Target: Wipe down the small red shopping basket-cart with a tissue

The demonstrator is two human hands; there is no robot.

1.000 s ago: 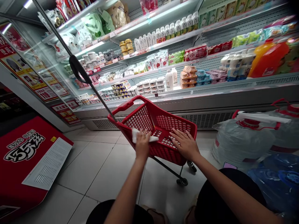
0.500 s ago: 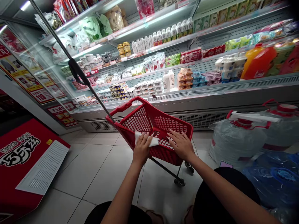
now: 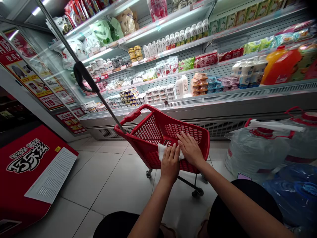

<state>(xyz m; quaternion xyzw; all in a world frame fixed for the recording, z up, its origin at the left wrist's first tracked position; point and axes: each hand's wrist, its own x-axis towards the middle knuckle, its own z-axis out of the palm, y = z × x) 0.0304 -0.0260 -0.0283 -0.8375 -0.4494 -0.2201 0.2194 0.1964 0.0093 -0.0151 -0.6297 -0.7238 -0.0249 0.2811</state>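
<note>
A white cloth [image 3: 162, 151] lies over the near rim of the red shopping basket cart [image 3: 148, 129]. My left hand [image 3: 170, 163] presses on the cloth, fingers together and pointing forward, the cloth showing on both sides of them. Right beside it, my right hand [image 3: 190, 148] rests at the basket's near side, its fingers stretched out over the opening, holding nothing. The two hands nearly touch at the fingertips. The cart stands on small wheels, its long metal handle [image 3: 109, 108] slanting up to the left.
A refrigerated shelf [image 3: 223, 97] with dairy goods and drinks runs behind the cart. At the right stand large water bottles [image 3: 257, 148] and a blue bottle [image 3: 297, 191]. A red freezer [image 3: 29, 172] is at the left, and tiled floor [image 3: 111, 185] lies below.
My left hand and the cloth have slid right along the near rim, up to my right hand. The view has shifted slightly.
</note>
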